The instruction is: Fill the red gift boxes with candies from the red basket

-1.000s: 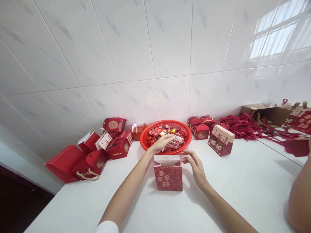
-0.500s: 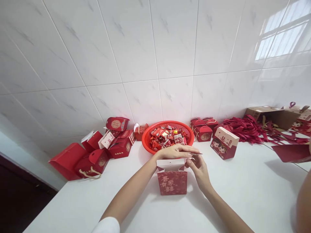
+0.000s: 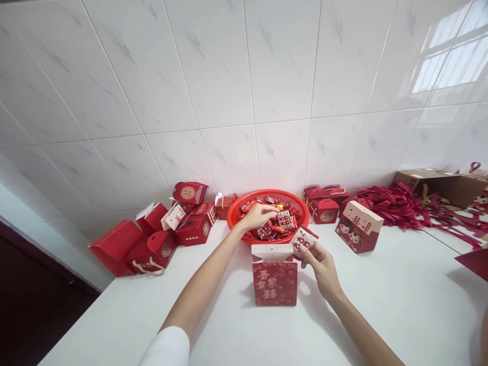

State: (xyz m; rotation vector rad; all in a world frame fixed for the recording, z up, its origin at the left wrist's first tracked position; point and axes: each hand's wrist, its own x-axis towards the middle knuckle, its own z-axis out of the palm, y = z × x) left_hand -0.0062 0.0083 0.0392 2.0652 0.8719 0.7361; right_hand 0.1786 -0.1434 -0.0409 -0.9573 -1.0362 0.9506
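Over the red plastic basket [image 3: 233,209] of wrapped candies, my left hand [image 3: 261,216] is closed, its fingertips at the edge of a white-and-red candy packet [image 3: 285,220]. Pinched in my right hand [image 3: 321,264] is a similar white-and-red packet [image 3: 304,241] with double-happiness print, a dark red edge showing behind it. That hand is beside the upper right corner of an upright red gift box [image 3: 275,284]. The gift box stands in front of the basket, its white inner flap raised and its top open. What lies inside it is hidden.
Folded red gift boxes [image 3: 190,229] are heaped at the left, with more red boxes [image 3: 324,209] behind on the right. A cream-and-red box [image 3: 358,227] stands right of my hand. Dark red ribbons [image 3: 396,206] and a cardboard carton [image 3: 438,185] lie farther right, by the tiled wall.
My left hand has moved from above the gift box back into the basket. My right hand is lower and tilted, and the packet in it now shows its printed face.
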